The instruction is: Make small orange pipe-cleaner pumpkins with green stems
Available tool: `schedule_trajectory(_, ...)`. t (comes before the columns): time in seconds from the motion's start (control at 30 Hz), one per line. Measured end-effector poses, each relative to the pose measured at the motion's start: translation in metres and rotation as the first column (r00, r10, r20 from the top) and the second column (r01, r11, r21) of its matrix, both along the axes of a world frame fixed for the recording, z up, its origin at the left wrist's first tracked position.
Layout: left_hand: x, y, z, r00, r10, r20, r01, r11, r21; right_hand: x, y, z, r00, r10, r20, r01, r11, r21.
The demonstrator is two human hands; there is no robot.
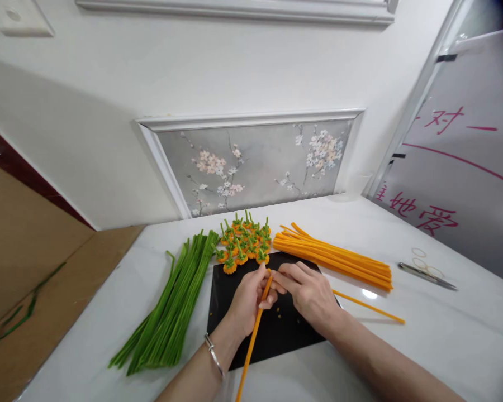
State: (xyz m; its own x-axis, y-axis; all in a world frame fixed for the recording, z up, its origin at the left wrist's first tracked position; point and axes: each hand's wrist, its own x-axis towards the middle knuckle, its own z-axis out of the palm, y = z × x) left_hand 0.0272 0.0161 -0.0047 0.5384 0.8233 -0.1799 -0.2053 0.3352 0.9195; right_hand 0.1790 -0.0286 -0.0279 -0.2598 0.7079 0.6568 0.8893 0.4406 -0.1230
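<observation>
My left hand (249, 298) is closed around an orange pipe cleaner (251, 346), whose long end slants down toward the front edge. At the upper end of this stem, the fingers of my right hand (308, 290) pinch close to my left thumb. A straight orange length (369, 307) sticks out to the right from behind my right hand; whether it joins the held stem is hidden. Both hands are over a black mat (272, 340) with a few small orange bits on it. Just beyond them, several small orange pieces with green tops (243, 243) sit in a cluster.
A bundle of green pipe cleaners (171, 312) lies to the left, and a bundle of orange pipe cleaners (331, 254) to the right. Tweezers (427, 275) and thin rubber bands (419, 253) are farther right. Cardboard (67, 301) borders the white table (452, 340) on the left.
</observation>
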Motion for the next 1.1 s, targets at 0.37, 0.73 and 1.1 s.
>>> schedule_trajectory(0.37, -0.004, 0.005, -0.01, 0.989, -0.1, -0.113, 0.124, 0.966, 0.229, 0.008, 0.004, -0.003, 0.917, 0.105, -0.384, -0.162, 0.98, -0.118)
schedule_trajectory(0.73, -0.003, 0.006, -0.016, 0.948, -0.022, -0.316, 0.14, 0.923, 0.358, 0.012, 0.004, -0.001, 0.987, 0.107, -0.121, -0.139, 0.943, -0.302)
schedule_trajectory(1.1, -0.001, 0.002, -0.015, 0.869, 0.133, -0.477, 0.187, 0.805, 0.563, 0.013, 0.006, 0.001, 0.989, 0.09, -0.118, -0.121, 0.948, -0.293)
